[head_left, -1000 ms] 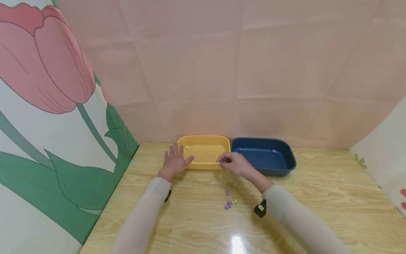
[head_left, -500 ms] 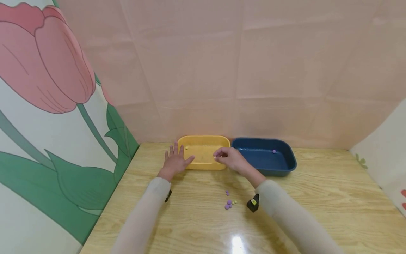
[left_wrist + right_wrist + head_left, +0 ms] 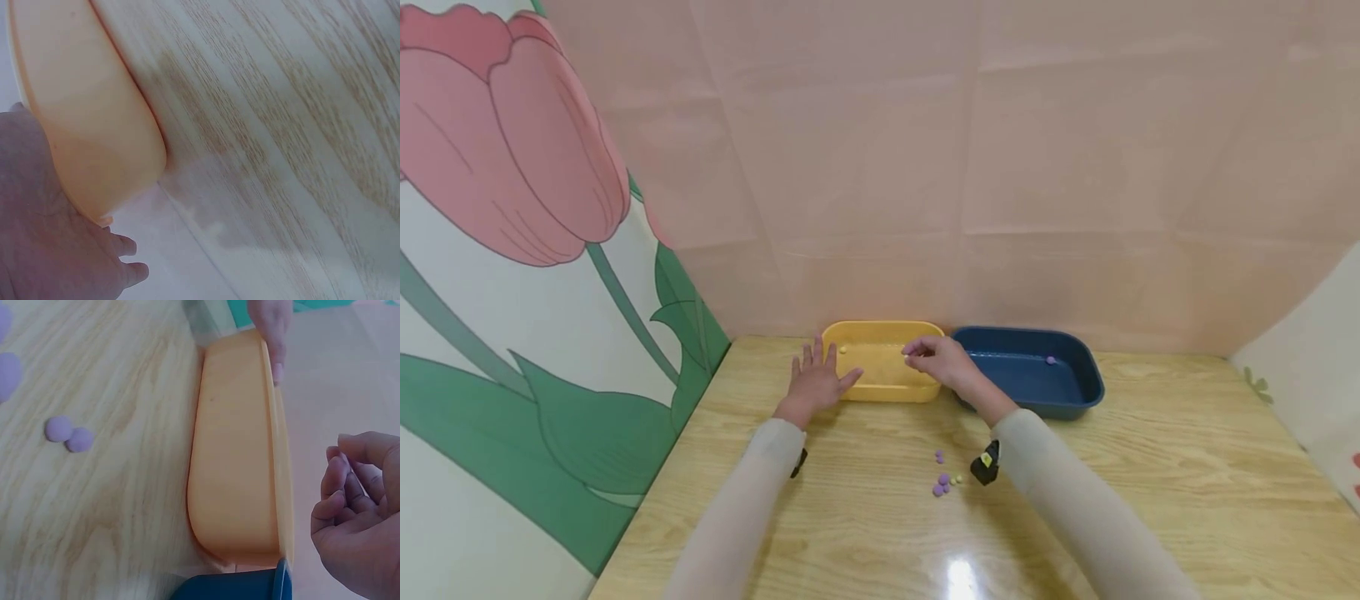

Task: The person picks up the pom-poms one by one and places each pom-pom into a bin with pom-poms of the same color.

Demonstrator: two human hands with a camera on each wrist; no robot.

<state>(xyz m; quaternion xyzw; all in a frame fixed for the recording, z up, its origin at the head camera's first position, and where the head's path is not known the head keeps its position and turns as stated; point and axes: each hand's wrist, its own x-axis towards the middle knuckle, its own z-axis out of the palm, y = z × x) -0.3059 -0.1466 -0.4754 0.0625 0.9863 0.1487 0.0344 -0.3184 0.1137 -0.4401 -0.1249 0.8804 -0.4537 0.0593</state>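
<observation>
My left hand (image 3: 817,387) lies spread over the left front corner of the yellow tray (image 3: 891,392), fingers straight and touching its rim. Above the tray's right side, my right hand (image 3: 946,362) pinches a tiny pale-yellow pom-pom (image 3: 906,357) between thumb and forefinger. In the right wrist view the pinched fingertips mostly hide it. One yellow pom-pom (image 3: 842,350) lies inside the yellow tray at the back left. Beside it stands the navy blue tray (image 3: 1030,406), with a purple pom-pom (image 3: 1050,361) inside.
On the wooden table (image 3: 850,517) in front of the trays lie several purple pom-poms (image 3: 943,479) and two small yellow pom-poms (image 3: 957,479). Two more purple pom-poms (image 3: 67,433) sit nearer the trays. A pink cloth (image 3: 865,167) hangs behind.
My right hand has moved forward and slightly left, from the yellow tray's front rim to over its inside, still pinching the pom-pom. The left hand has stayed in place.
</observation>
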